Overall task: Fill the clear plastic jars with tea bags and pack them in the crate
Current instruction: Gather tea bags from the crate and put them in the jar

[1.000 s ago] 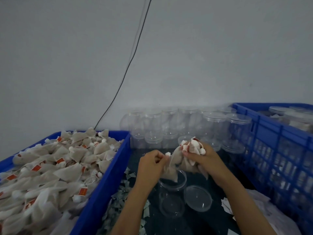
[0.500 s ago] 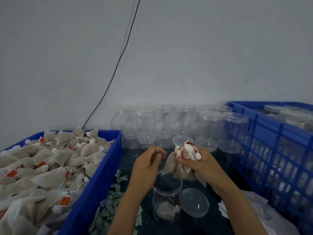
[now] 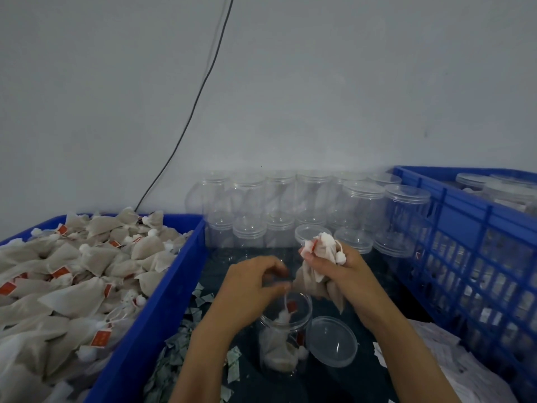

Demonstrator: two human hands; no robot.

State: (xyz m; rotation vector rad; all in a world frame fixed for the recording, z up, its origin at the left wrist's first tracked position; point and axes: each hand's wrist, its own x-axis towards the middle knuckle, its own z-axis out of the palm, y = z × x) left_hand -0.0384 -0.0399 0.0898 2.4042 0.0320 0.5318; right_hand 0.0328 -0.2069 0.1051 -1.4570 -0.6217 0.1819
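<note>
The open jar (image 3: 283, 335) stood on the dark table (image 3: 334, 382) right under your hands, its lid (image 3: 332, 341) laid just beside it so the mouth stayed free. Your right hand (image 3: 345, 274) kept its grip curled round a bunch of tea bags (image 3: 318, 267), held above the jar as a ready supply. Your left hand (image 3: 252, 282) had its fingertips pinched on the string of one tea bag (image 3: 283, 317), feeding it down through the mouth. Half a second earlier that left grip looked empty and one bag lay at the bottom; now more had piled up inside. The blue bin of loose tea bags (image 3: 72, 274) sat at your left, the crate (image 3: 476, 257) at your right, empty lidded jars (image 3: 313, 199) stacked behind.
</note>
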